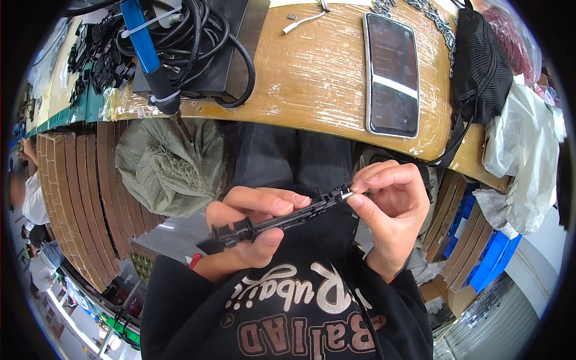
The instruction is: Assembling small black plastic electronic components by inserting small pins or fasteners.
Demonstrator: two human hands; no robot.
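My left hand (255, 207) is closed around a long, narrow black plastic part (291, 216), held at a slant above my lap. Its thicker end points down to the left, and its slim end rises toward my right hand (393, 207). There the thumb and index finger pinch a small silver metal pin (345, 193) against the tip of the black part. The fingers partly cover the pin, so how far it sits in the part cannot be seen.
On the bench (312, 78) lie a smartphone (393, 78), a white cable (306, 19) and small metal pieces (438, 21). A blue-handled electric screwdriver (141, 42) hangs at the left by coiled black cords and black parts (102, 66). A woven sack (171, 165) hangs below.
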